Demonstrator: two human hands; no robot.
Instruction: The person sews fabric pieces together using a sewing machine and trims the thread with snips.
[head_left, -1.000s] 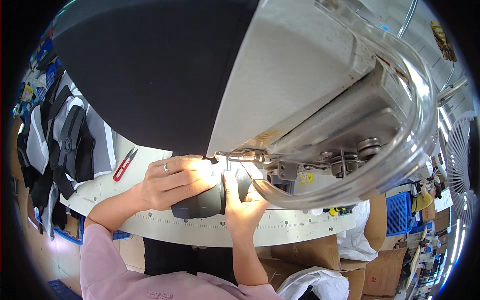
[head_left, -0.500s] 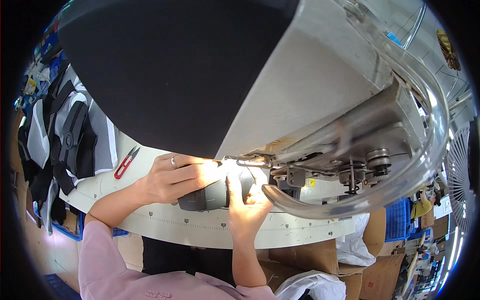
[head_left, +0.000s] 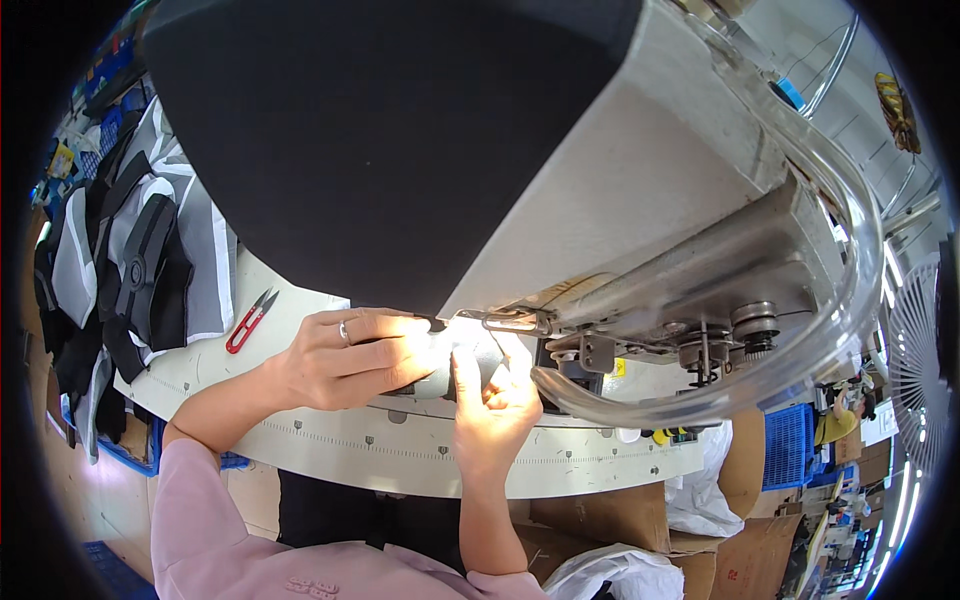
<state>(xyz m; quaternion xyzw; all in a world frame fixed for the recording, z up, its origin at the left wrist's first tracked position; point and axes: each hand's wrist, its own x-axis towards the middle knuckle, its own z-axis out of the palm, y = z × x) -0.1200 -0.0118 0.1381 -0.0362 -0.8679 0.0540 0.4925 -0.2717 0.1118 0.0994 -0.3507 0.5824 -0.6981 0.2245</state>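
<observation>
Under the sewing machine [head_left: 590,190], both of my hands hold a grey fabric piece [head_left: 487,352], beside a brightly lit patch that washes out its detail. My left hand [head_left: 345,362], with a ring on one finger, presses on the fabric's left part, fingers together and pointing right. On the near right side my right hand [head_left: 495,412] pinches the fabric between thumb and fingers. Glare and the machine's head hide the needle area. To the left of my left hand, red-handled thread snips [head_left: 250,322] lie on the pale table [head_left: 370,455].
A heap of black, grey and white fabric pieces [head_left: 140,262] lies at the left edge. A clear curved tube [head_left: 700,405] arcs around the machine's right side. Cardboard boxes [head_left: 610,515] with white plastic bags [head_left: 705,495] stand below the table's right edge, near a blue crate [head_left: 788,447].
The grey fabric's near, folded part has moved away from me, and less of it shows between my hands. Both hands keep nearly the same place. The whole view has shifted slightly.
</observation>
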